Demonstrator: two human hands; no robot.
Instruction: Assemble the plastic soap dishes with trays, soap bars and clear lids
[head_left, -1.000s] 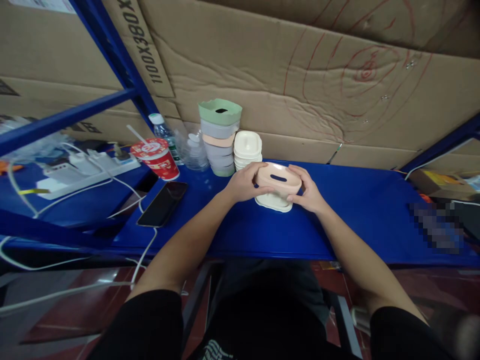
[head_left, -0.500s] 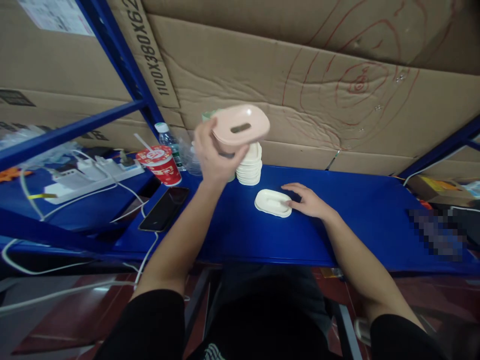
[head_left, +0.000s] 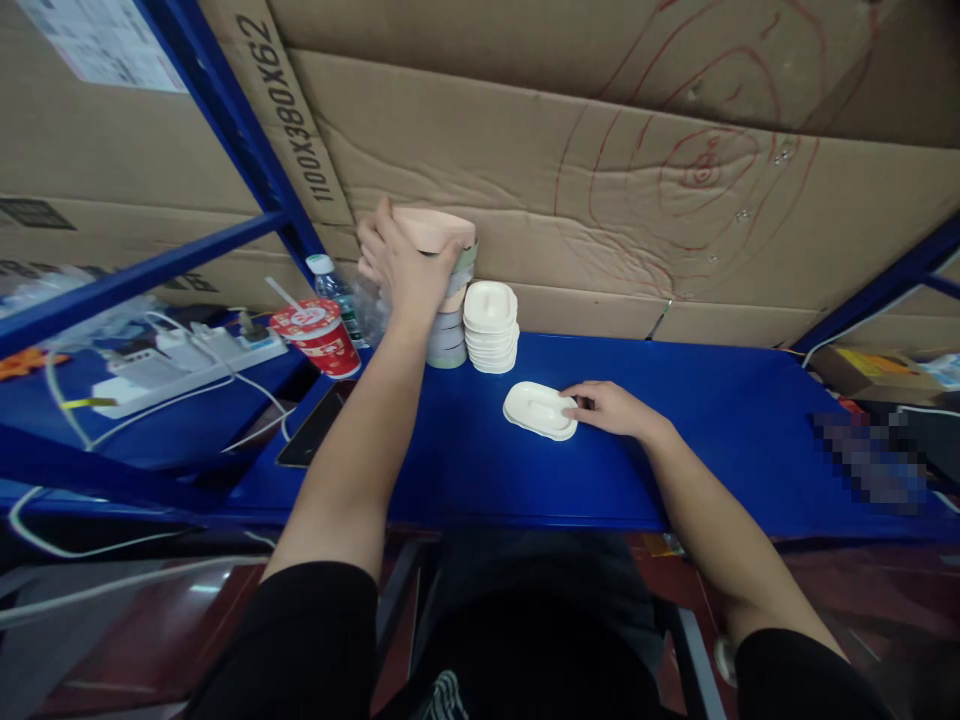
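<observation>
My left hand [head_left: 409, 255] has its fingers wrapped round a pale pink oval dish [head_left: 435, 228], which sits at the top of a stack of coloured dishes [head_left: 448, 335] in green, grey and pink. Part of that stack is hidden behind my hand and forearm. My right hand [head_left: 611, 408] grips the right end of a cream oval dish [head_left: 538, 410] lying on the blue table, thumb and fingers at its rim. Close by the coloured stack rises a second stack of cream dishes [head_left: 491, 325].
Left of the stacks stand a red paper cup [head_left: 322, 340] with a straw and a water bottle [head_left: 330, 285]. My left forearm partly covers a phone [head_left: 315, 430]. A power strip [head_left: 195, 365] with white cables lies farther left. Cardboard [head_left: 600, 200] backs the blue table [head_left: 712, 430].
My left hand has moved the pink dish left and back, onto the coloured stack. My right hand stays at the cream dish, its fingers now closer round the rim.
</observation>
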